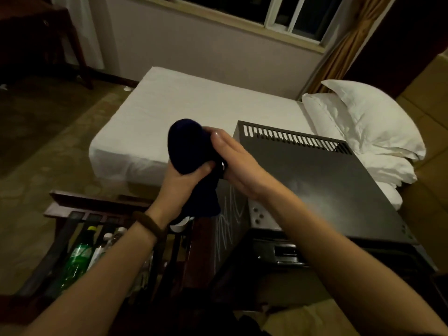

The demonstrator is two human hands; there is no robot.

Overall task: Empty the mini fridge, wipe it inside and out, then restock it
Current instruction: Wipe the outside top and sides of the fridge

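Forearms fill the near edge, both reaching up to a dark cloth [185, 151] held just left of the mini fridge [315, 180]. Left hand [186, 177] grips the cloth from below, thumb and fingers [208, 166] curled round the bunched wad; a brown band sits on that wrist. Right hand [232, 163] lies against the cloth's fridge side with fingers mostly straight, seemingly pressing or folding it, though whether the hidden thumb pinches is unclear.

Fridge shows its dark top with a vent slot row along the far edge; streaky smear marks run down its left side panel. Left of the fridge and lower, a wooden rack [80, 209] holds a green bottle [76, 259] and clear bottles [109, 241], so emptying looks done. Beyond the fridge: bed [194, 105], pillows [371, 122].

Step judged: readying the cloth for wiping the outside. To do it well: fold it into a flat pad, wipe the top in overlapping passes, work along the vent slots, then clear the side streaks.
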